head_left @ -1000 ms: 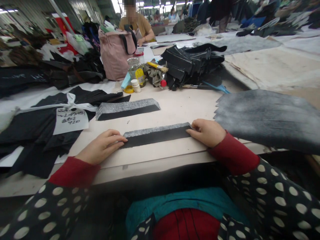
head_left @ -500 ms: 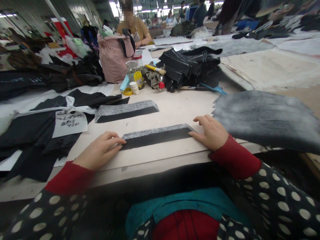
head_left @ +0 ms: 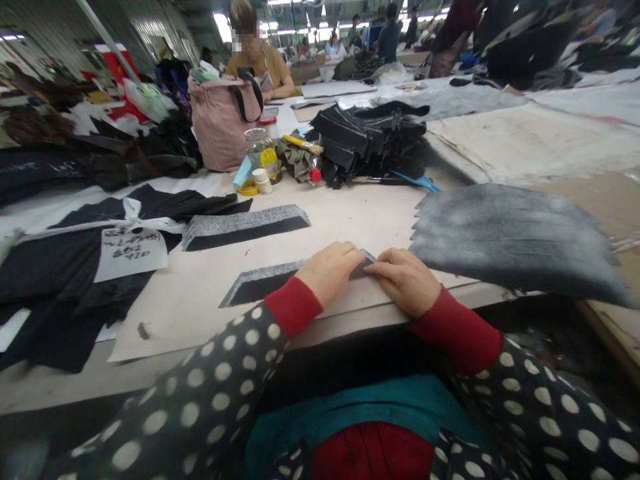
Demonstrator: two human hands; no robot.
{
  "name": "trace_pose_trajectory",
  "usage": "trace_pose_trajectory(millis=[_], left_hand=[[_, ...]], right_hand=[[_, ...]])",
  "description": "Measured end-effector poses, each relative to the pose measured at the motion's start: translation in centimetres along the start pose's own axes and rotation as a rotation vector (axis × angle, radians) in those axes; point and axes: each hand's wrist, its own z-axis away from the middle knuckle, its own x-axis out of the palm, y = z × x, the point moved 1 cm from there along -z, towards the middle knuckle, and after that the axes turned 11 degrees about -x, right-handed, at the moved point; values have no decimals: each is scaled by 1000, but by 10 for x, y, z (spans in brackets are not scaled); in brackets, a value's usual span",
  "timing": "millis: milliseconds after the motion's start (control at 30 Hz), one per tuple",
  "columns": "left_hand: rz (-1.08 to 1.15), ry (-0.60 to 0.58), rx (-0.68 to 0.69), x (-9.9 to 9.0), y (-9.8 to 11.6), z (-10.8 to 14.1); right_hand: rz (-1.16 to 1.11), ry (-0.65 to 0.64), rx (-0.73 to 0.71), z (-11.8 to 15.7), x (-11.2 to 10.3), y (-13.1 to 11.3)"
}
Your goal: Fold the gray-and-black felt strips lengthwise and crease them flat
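A black strip with a mottled grey upper edge lies on the pale board in front of me. Across its right part rests my left hand, fingers together and closed on the strip near the right end. Thumb and fingers of my right hand pinch that same end, close beside the left fingertips. My hands cover the right part of the strip. Farther back lies a stack of similar strips, apart from both hands. To the right is a fanned pile of grey pieces.
Tied black pieces with a handwritten tag lie left. Behind are a glass jar, a yellow brush, a blue-handled tool, a black stack and a pink bag. A person sits across.
My left hand has moved right, from the strip's left end to near its right end. The right fingers have closed on that end. The view has shifted slightly.
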Motion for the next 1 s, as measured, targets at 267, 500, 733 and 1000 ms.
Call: trace_pose_trajectory(millis=[267, 500, 733, 1000], left_hand=[[41, 13, 75, 28, -8, -14], [-39, 1, 111, 26, -4, -11], [-19, -1, 19, 28, -3, -9], [-42, -3, -47, 26, -4, -9]], right_hand=[[-226, -59, 299, 12, -23, 32], [-518, -282, 569, -19, -19, 29], [-445, -435, 607, -30, -19, 30], [-180, -235, 388, -22, -14, 21]])
